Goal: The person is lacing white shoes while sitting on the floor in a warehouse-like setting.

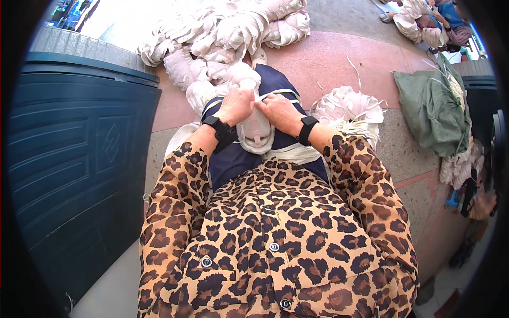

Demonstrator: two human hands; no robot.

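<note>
A pale pink, shoe-shaped stack of fabric pieces (255,126), probably shoe uppers, lies lengthwise on my lap between my thighs. My left hand (236,107) is closed at its middle, knuckles up. Close beside it my right hand (281,112) is also closed, its fingertips pinching a thin white strip (261,98) that runs across the stack between both hands. What the left fingertips hold is mostly hidden, but the strip leads into them. More white strips lie over my dark blue trousers (275,79).
Ahead is a large heap of pale pink and white bundles (222,32). A smaller bundle (347,108) sits on the floor by my right knee. A dark blue panelled door (85,138) stands at left, a green sack (432,106) at right. Another person (435,24) is at far right.
</note>
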